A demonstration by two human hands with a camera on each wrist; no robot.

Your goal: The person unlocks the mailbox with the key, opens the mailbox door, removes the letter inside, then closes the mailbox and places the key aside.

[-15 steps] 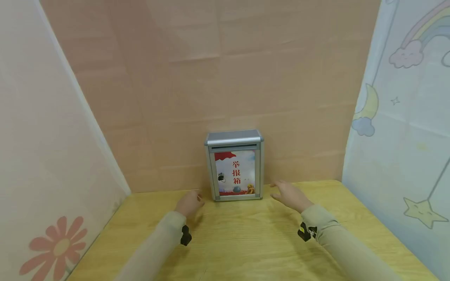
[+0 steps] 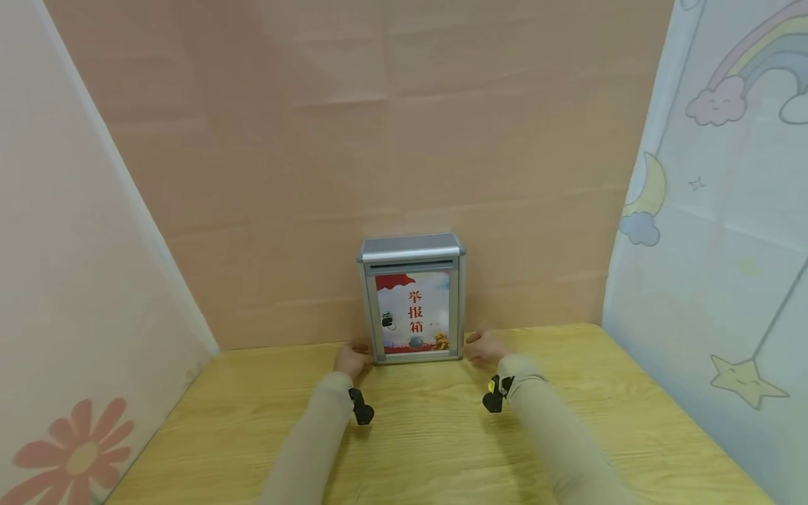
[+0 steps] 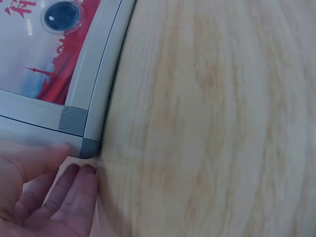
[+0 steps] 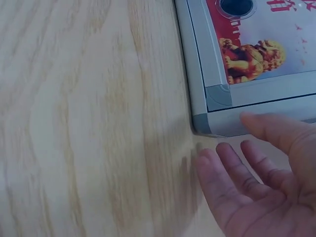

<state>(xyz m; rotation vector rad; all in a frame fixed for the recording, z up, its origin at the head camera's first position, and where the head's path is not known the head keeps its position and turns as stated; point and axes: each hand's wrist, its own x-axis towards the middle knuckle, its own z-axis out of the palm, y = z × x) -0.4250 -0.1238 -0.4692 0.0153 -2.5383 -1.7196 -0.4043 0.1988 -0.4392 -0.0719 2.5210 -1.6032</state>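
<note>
A silver-grey metal box (image 2: 413, 312) with a top slot and a red-and-white printed front stands upright at the table's back edge. At its lower left corner is the left hand (image 2: 353, 359); in the left wrist view that hand (image 3: 49, 192) has its thumb at the box's side edge, the other fingers loosely extended beside the corner. The right hand (image 2: 486, 348) is at the lower right side. In the right wrist view the right hand (image 4: 266, 173) has its thumb at the box's side, its other fingers spread just off the corner. Firm contact cannot be told.
The wooden table (image 2: 416, 435) extends in front of the box. A plain pinkish-tan cloth (image 2: 404, 140) hangs behind it. Pale printed cloths stand at both sides, one with a red flower (image 2: 82, 456), the other with a star (image 2: 748, 382) and rainbow.
Both hands have moved inward to the lower sides of the box, the right one farther. The head view has shifted slightly, so the box appears a little more to the left.
</note>
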